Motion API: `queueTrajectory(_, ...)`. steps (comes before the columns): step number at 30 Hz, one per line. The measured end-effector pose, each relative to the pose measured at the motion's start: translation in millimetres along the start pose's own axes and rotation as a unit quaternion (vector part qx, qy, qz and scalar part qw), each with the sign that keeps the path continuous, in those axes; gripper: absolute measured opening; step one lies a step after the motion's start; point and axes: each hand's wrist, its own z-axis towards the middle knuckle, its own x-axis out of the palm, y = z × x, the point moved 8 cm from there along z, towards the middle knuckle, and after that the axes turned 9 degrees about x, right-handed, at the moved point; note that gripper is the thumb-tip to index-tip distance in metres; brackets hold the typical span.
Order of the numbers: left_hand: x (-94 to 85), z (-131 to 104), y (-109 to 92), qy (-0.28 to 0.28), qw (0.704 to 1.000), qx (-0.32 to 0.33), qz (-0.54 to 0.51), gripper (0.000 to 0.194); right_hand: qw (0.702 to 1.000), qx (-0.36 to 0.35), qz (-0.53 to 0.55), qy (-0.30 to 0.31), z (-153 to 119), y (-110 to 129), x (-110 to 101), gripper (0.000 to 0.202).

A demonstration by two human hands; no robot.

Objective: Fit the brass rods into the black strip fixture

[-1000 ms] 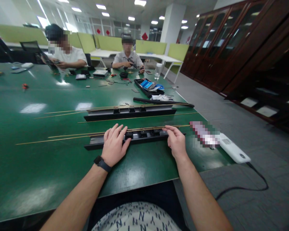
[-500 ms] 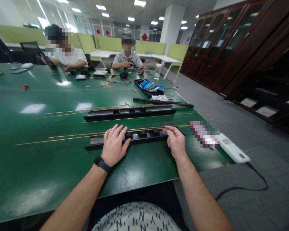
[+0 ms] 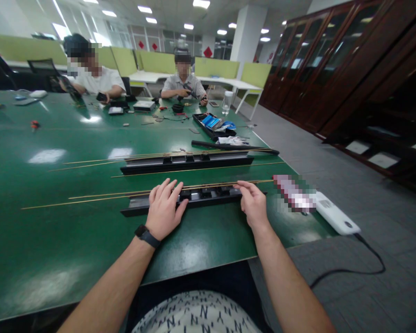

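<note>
My left hand (image 3: 166,206) lies across a long black channel-shaped strip (image 3: 208,200), fingers stretched over its far edge and thumb apart. Thin brass-coloured rods (image 3: 100,196) run along that strip, passing under or beside my left fingers; the exact contact is hidden. At the strip's right end, thumb and fingertips of my right hand (image 3: 252,198) are pinched on a brass-coloured rod. Dark blocks sit inside the strip between my hands. Beyond it lies a second black channel strip (image 3: 187,163) with similar rods along its top, and a single rod (image 3: 152,175) rests on the table in front of that one.
To the right are a blurred-out red-edged item (image 3: 291,190) and a white device (image 3: 336,215) with a black cable at the table edge. Farther back lie a black tube (image 3: 225,146), white gloves (image 3: 232,140) and a black tray (image 3: 211,133). Two people sit across the green table (image 3: 72,245).
Both my hands and the rods stay practically where they were. Across the table, the person at left has shifted a hand, which now shows a small dark object.
</note>
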Motion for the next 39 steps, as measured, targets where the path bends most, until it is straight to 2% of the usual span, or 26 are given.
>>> queueTrajectory(26,0.1,0.3,0.6,0.008,1.000,-0.008,-0.009,0.051,1.000,0.002,0.000,0.000,-0.5,0.4,0.5,0.042)
queueTrajectory(39,0.6,0.1,1.2,0.010,1.000,-0.010,-0.014,0.052,1.000,0.001,-0.007,-0.002,-0.9,1.4,0.1,0.039)
